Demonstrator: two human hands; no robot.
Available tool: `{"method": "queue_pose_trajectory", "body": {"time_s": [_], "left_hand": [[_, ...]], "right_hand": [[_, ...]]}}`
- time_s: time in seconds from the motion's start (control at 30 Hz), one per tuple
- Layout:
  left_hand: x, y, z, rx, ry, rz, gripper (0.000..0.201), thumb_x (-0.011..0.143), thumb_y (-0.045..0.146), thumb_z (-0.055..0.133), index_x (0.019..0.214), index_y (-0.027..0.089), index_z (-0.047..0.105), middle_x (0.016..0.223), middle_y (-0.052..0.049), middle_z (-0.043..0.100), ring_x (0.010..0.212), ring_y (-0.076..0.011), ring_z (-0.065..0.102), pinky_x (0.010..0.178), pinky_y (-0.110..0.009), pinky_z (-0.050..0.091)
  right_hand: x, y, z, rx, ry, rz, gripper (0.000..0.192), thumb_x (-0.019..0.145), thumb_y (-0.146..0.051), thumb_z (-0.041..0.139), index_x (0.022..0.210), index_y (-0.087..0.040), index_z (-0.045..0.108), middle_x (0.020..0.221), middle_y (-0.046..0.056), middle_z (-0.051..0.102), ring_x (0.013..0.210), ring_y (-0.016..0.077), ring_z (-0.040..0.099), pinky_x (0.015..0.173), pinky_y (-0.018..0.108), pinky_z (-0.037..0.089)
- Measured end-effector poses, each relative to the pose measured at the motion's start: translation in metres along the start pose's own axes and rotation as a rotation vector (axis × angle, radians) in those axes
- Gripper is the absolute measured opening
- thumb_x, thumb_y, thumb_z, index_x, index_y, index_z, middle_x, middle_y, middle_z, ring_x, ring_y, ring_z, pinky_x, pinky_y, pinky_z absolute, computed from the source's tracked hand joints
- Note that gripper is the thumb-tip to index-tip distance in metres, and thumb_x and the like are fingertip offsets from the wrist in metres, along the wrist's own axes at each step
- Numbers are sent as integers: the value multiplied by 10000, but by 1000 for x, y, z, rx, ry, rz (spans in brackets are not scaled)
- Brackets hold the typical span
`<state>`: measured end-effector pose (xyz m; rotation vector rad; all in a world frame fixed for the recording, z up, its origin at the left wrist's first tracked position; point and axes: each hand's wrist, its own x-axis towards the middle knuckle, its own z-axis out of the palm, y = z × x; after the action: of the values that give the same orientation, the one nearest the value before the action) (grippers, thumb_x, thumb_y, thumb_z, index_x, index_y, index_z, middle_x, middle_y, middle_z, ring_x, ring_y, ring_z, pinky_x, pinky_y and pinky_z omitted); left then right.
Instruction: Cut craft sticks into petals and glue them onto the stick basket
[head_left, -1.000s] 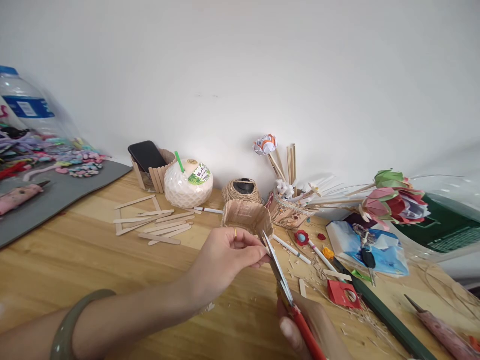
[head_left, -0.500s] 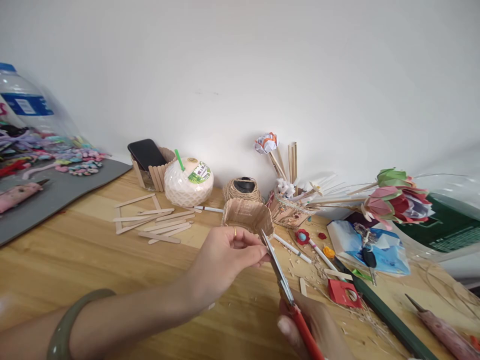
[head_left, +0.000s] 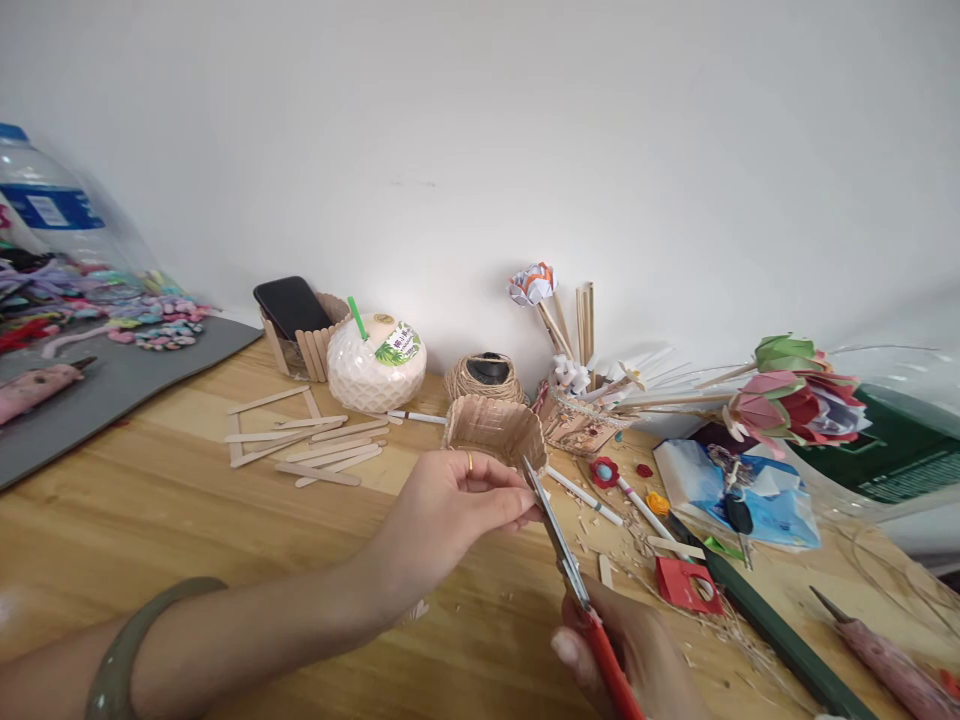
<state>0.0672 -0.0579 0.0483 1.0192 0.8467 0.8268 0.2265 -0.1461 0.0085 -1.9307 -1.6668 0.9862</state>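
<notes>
My right hand (head_left: 630,650) grips red-handled scissors (head_left: 574,575), their blades pointing up and away from me. The blade tips are at the fingertips of my left hand (head_left: 465,505), whose thumb and fingers are pinched together. Whatever sits in that pinch is too small and too covered to name; only a pale bit shows by the blades. Just beyond my left fingers stands a small basket (head_left: 495,430) made of craft sticks, its front edge partly hidden by my hand.
Loose craft sticks (head_left: 322,450) lie to the left, near a white coconut (head_left: 377,365) with a green straw. Behind the basket is a twine roll (head_left: 484,380). At right are paper flowers (head_left: 799,405), a red paper piece (head_left: 686,585), keys (head_left: 739,515) and an awl (head_left: 885,650).
Hardly anything differs. My left forearm has shifted slightly, and the scissors stay at my left fingertips.
</notes>
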Motion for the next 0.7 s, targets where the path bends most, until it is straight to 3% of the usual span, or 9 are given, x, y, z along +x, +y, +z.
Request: {"method": "queue_pose_trajectory", "body": {"time_s": [0.23, 0.47, 0.7], "left_hand": [[4, 0, -1, 54, 32, -22, 40, 618, 158, 652, 593, 127, 647, 560, 7, 666, 565, -86, 590, 586, -195, 450], [3, 3, -2, 54, 39, -15, 54, 606, 140, 634, 555, 142, 617, 552, 15, 656, 568, -89, 593, 603, -202, 458], [2, 3, -2, 84, 29, -20, 58, 618, 143, 620, 560, 146, 616, 560, 16, 652, 583, -94, 595, 617, -207, 458]], "right_hand": [[1, 5, -2, -70, -33, 7, 478, 754, -670, 403, 624, -213, 351, 576, -37, 360, 542, 135, 328, 500, 252, 228], [-2, -5, -1, 47, 3, -40, 686, 634, -866, 263, 630, -199, 423, 573, -27, 383, 551, 143, 335, 506, 254, 237], [-1, -3, 1, 29, 9, -36, 682, 639, -870, 236, 602, -204, 383, 562, -34, 365, 544, 134, 318, 498, 250, 219]]}}
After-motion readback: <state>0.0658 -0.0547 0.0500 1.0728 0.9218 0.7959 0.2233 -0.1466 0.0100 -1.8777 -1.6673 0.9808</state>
